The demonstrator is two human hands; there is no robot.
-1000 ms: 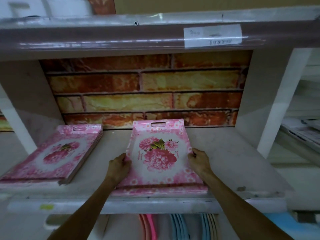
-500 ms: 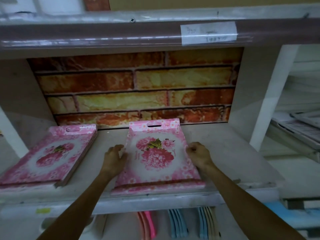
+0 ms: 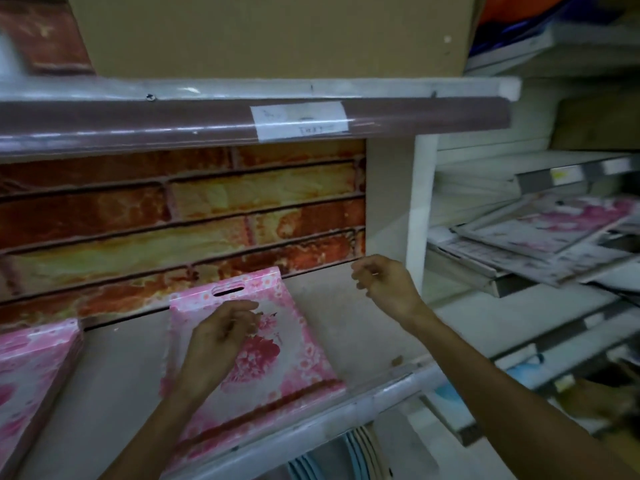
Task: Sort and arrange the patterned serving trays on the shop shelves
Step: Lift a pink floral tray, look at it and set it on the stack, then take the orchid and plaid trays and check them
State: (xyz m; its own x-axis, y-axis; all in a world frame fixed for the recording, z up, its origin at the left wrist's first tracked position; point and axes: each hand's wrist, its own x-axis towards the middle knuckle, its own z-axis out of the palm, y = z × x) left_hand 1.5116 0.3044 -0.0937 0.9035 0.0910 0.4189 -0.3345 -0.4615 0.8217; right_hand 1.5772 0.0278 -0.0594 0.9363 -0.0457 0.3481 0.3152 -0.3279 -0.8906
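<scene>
**Both hands off the pink tray stack now**

So there are two stacks of pink floral trays on this shelf. The middle stack lies flat with its near edge close to the shelf's front lip and the handle slot at the far end, up near the brick-pattern back wall. The second stack sits at the far left, well apart from the first and partly cut off by the frame edge. Can't count single trays in either stack, too blurry.

Two hands in view. The left hand hovers over the middle stack with fingers loosely curled, holding nothing as far as I can see. The right hand is up in the air to the right of the stack, fingers also loosely bent, nothing in it.

Compared with a second ago: both hands were gripping the sides of the middle stack, now they've let go and lifted. The view has also swung right, so the neighbouring shelf bay shows more.

That right bay holds a messy pile of pale and pink patterned trays. Below the main shelf there's a row of thin blue and cream items standing on edge. One paper label is taped on the upper shelf's edge.
</scene>
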